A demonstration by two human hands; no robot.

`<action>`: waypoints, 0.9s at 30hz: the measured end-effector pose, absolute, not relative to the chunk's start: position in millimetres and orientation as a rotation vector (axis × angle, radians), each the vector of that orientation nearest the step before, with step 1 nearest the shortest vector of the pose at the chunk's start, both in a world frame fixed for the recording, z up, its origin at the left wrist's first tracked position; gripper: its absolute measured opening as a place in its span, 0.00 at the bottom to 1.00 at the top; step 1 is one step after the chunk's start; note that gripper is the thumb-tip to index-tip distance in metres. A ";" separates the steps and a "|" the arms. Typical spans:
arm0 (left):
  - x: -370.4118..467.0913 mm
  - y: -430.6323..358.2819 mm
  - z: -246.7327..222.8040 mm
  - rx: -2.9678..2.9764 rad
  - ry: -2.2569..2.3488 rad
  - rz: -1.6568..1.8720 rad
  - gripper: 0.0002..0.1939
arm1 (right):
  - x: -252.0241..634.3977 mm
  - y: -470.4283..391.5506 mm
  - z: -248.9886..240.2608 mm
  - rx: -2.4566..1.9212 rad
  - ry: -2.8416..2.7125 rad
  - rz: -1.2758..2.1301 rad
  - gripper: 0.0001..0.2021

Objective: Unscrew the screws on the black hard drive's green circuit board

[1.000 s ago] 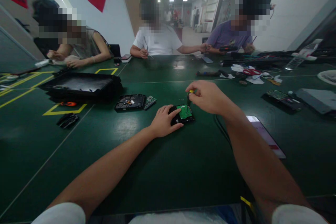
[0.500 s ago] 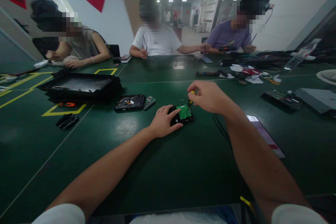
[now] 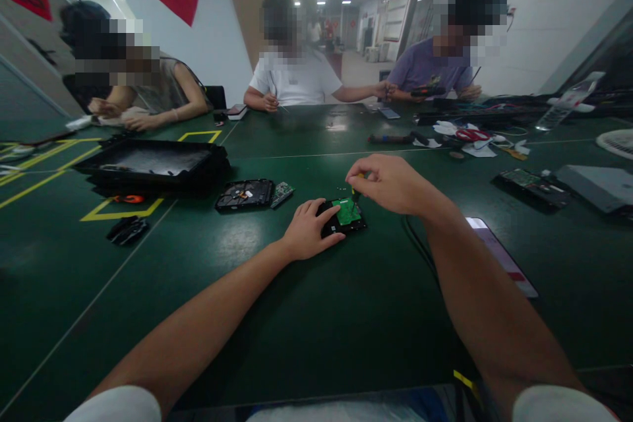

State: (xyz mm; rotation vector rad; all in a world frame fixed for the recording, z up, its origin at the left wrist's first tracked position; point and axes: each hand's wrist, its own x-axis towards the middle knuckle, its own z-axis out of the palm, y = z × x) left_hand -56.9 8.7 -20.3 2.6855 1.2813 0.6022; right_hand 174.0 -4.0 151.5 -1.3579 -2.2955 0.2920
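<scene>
A black hard drive with a green circuit board [image 3: 349,210] lies on the dark green table [image 3: 297,316] in front of me. My left hand [image 3: 311,231] rests on the drive's left part, its fingers spread over the casing and touching the board's edge. Above the board, my right hand [image 3: 378,181] is closed round the yellow handle of a small screwdriver [image 3: 355,196], which points down at the board. A second opened drive [image 3: 245,194] and a loose circuit board [image 3: 283,194] lie to the left. Several tiny screws sit just behind the green board.
Black trays [image 3: 158,165] are stacked at the left, near a crumpled black item [image 3: 127,229]. A phone [image 3: 502,257] and another drive [image 3: 534,188] lie at the right. Three people sit across the table. A bottle [image 3: 568,105] leans at the back right.
My right hand has shifted slightly left and turned on the screwdriver, so less of the yellow handle shows. My left hand and the drive have stayed in place.
</scene>
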 end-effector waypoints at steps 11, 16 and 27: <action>-57.4 8.5 -20.5 2.683 1.276 0.607 0.39 | 177.1 -4.6 151.3 -1.390 -2.261 0.346 0.12; -57.8 9.8 -21.7 2.686 1.268 0.604 0.40 | 176.3 -4.4 151.6 -1.367 -2.312 0.246 0.10; -57.8 10.0 -22.3 2.679 1.274 0.604 0.40 | 179.7 0.4 147.8 -1.426 -2.286 0.242 0.08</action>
